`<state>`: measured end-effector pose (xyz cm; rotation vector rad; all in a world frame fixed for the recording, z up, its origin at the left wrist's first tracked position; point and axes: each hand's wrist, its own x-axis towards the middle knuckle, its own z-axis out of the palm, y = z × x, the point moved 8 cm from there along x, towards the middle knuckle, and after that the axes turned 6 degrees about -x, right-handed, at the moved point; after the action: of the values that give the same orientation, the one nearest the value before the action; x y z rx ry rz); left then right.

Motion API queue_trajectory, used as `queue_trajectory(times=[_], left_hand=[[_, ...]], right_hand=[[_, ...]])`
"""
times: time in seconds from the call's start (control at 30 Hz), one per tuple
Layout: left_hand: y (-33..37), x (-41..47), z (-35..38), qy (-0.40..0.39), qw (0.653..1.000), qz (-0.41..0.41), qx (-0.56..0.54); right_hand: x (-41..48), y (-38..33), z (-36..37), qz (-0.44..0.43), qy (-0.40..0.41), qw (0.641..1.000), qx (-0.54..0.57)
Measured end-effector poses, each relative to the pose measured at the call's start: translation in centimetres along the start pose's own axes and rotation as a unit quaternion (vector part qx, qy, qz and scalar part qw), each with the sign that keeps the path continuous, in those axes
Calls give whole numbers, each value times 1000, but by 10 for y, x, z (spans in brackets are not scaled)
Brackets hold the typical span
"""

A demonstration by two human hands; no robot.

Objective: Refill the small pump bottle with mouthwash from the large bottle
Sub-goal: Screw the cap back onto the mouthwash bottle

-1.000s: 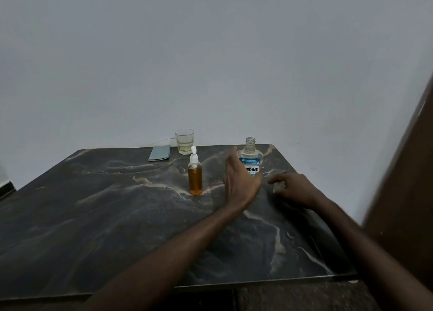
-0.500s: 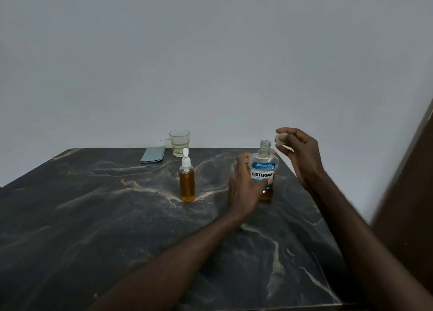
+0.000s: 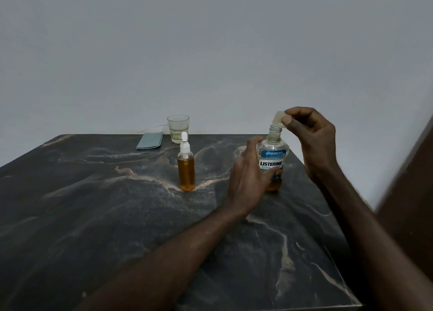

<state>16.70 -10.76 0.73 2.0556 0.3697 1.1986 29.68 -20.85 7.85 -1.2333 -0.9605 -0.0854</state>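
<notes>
The scene is dimly and evenly lit, no light source being shown; the wall [image 3: 210,53] is rendered a flat grey; only faint shadows are cast on the dark tabletop [image 3: 93,217], without glare; the brown surface [image 3: 412,193] at the right edge is smeared by blur; straight edges are bowed by the wide lens

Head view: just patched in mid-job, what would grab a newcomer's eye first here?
The open large bottle near the table's far right, left hand around its body, right hand holding its clear cap just above the neck. Left of it, the small pump bottle stands nearly full of amber liquid, pump on. Behind that, a glass and a grey-blue flat object sit by the wall.
</notes>
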Motion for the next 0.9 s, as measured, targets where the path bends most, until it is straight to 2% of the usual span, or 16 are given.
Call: queue_trajectory(times=[0.37,0.73,0.9], left_hand=[[1,0,0,-3,1000,-5,-13],[2,-1,-2,4,1000,-5,-12],[2,0,-2,5,1000,-4,-11]], right_hand=[[-7,-3,12,-8,-83,995,-46],[-7,4,13,5,-82,994,-75],[-8,3,17,12,-107,993,-43]])
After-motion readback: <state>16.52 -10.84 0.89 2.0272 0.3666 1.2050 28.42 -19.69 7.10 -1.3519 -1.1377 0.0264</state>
